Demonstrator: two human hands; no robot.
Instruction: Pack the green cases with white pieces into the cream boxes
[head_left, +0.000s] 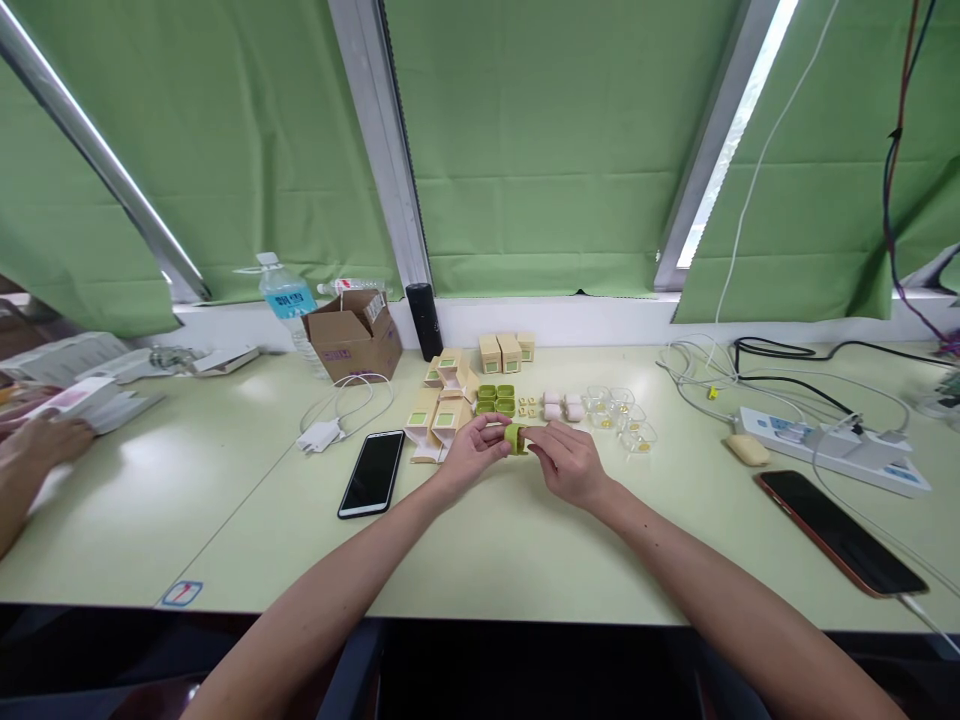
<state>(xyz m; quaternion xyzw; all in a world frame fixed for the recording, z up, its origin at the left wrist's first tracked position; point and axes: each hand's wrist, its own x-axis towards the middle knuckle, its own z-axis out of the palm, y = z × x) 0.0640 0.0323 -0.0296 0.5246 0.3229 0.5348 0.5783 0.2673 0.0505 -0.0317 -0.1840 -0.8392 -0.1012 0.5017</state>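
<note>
Above the table's middle, my left hand [466, 455] grips a small green square cup [514, 438] between thumb and fingers, its opening turned to the right. My right hand [568, 465] has its fingers pinched together at that opening; whatever sits between its fingertips is hidden. Just behind lie several matching green cups [496, 393], a few tiny yellow pieces [528, 406] and white-pink blocks [562, 405]. Several clear plastic cups [619, 412] with yellow bits stand to the right. Cardboard boxes [442, 415] with green labels, some with flaps raised, are by my left hand.
Further back are small closed boxes [508, 352], a brown carton [356, 335], a water bottle [289, 300] and a black cylinder [424, 320]. Phones lie left [373, 473] and right [840, 530], near a power strip [832, 450]. At far left, another person's hand [49, 440] touches a white box.
</note>
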